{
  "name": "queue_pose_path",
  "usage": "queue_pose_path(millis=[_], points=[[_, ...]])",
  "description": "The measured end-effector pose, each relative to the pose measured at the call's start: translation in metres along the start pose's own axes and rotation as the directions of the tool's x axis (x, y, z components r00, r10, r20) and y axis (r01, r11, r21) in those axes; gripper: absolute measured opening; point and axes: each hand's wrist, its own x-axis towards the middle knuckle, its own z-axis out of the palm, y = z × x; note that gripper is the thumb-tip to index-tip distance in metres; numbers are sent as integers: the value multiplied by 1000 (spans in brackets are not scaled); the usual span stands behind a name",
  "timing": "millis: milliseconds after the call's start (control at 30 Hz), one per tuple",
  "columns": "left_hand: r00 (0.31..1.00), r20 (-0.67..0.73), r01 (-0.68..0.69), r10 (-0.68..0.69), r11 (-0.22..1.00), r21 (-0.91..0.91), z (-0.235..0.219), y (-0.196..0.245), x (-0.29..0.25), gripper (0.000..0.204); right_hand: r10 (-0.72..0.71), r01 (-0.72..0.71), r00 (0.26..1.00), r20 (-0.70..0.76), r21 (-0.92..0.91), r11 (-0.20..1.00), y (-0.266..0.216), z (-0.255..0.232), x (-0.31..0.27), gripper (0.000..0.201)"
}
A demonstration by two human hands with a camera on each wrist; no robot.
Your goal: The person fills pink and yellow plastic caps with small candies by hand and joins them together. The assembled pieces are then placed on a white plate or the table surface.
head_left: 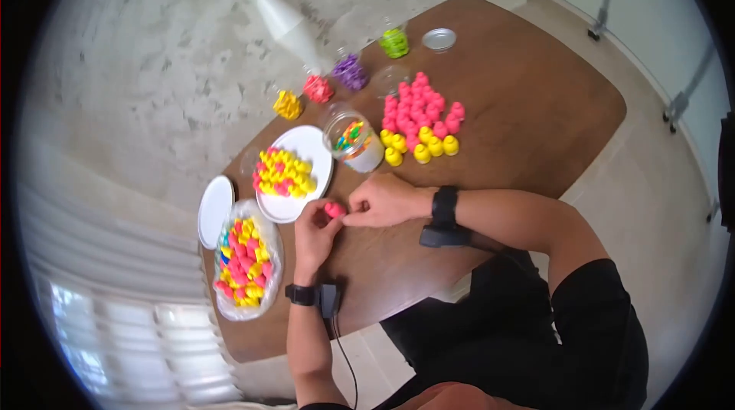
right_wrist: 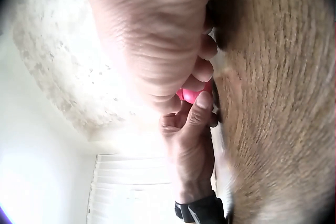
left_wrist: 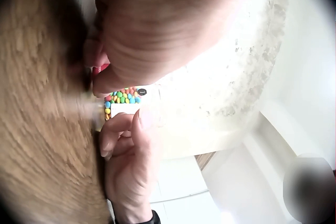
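My left hand (head_left: pixel 312 238) pinches a small pink rubber duck (head_left: pixel 334 209) between thumb and fingers, low over the front of the table. The duck's pink side also shows in the right wrist view, beside the left thumb (right_wrist: pixel 200 109). Close against it is my right hand (head_left: pixel 387 202), its fingers curled and its fingertips right at the duck. Nothing shows within the right hand in the left wrist view. A white plate (head_left: pixel 320 151) bearing yellow and pink ducks (head_left: pixel 283 173) lies just beyond the left hand. Behind the hands stands a clear jar (head_left: pixel 337 120) with colourful candy-like pieces.
Pink ducks (head_left: pixel 413 107) and several yellow ones (head_left: pixel 435 146) stand in rows behind the right hand. At left are a plastic bag (head_left: pixel 272 238) of ducks and a white lid (head_left: pixel 216 211). Small containers of yellow, red, purple and green pieces (head_left: pixel 394 42) line the far edge.
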Motion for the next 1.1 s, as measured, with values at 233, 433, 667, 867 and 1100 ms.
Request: queue_pose_path(millis=[233, 433, 667, 867, 1100], points=[[990, 140, -20, -19, 963, 270, 10, 30, 18, 28, -88, 92, 989, 123, -34, 995, -6, -7, -3, 44], [919, 348, 146, -185, 980, 137, -10, 38, 41, 38, -161, 169, 972, 169, -29, 985, -6, -7, -4, 29], [844, 442, 295, -303, 951, 87, 19, 104, 52, 33, -138, 139, 975, 174, 9, 990, -2, -1, -6, 19], [822, 530, 134, -209, 975, 176, 37, 116, 69, 37, -141, 136, 979, 149, 42, 990, -3, -3, -7, 17], [840, 487, 117, -241, 956, 271, 56, 134, 77, 38, -148, 139, 981, 129, 81, 987, 6, 3, 1, 21]])
